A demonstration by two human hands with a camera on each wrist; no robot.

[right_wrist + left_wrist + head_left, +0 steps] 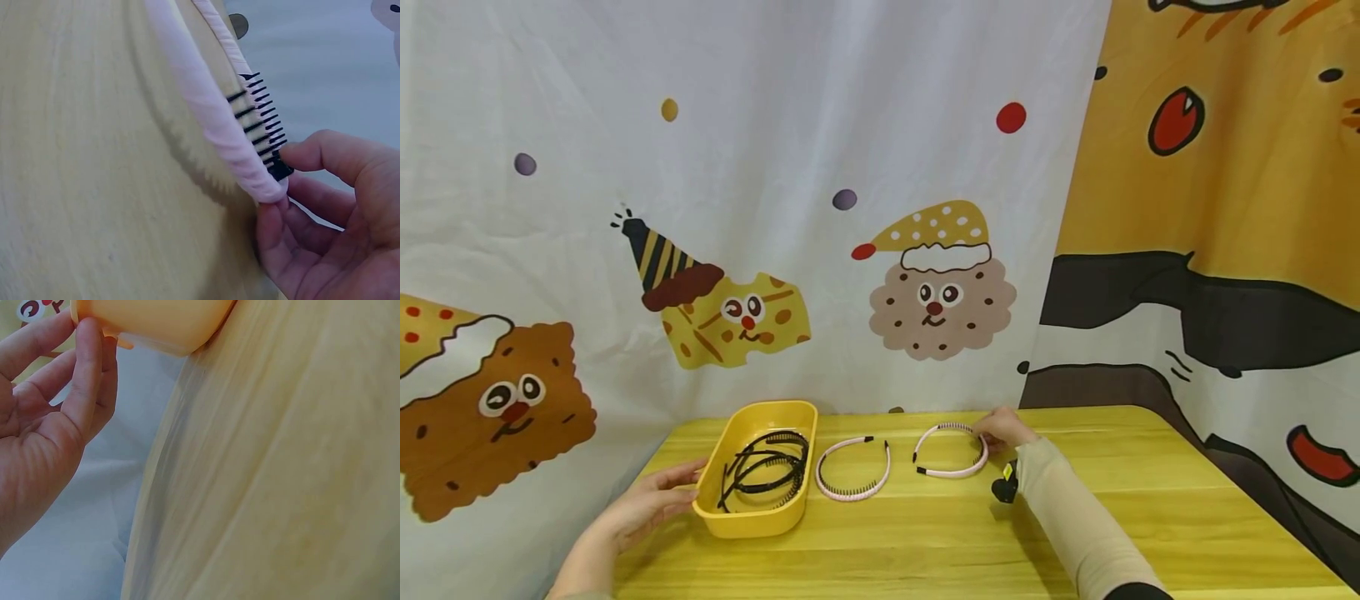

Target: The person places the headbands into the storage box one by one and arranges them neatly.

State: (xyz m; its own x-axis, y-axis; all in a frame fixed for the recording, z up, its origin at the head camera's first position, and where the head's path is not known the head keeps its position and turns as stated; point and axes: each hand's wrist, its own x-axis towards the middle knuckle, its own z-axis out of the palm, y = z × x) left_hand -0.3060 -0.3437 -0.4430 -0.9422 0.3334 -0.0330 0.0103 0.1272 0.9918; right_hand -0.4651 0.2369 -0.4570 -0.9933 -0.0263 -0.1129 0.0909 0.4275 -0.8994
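Note:
My right hand (1006,428) pinches a pink headband (206,106) with black comb teeth by the middle of its curve, thumb at the teeth and fingers around the outside. In the head view its open ends point left. With thumb and fingertips, my left hand (651,502) holds the left rim of a yellow plastic basket (752,525). Several black headbands (767,471) lie heaped inside it. Between basket and right hand, a second pink headband (852,493) rests on the table, its ends toward the back.
The wood-grain table (910,550) backs onto a white curtain (842,100) with cartoon prints. A yellow printed cloth (1217,200) hangs at the right. In the left wrist view the table's edge (147,506) runs beside my left hand.

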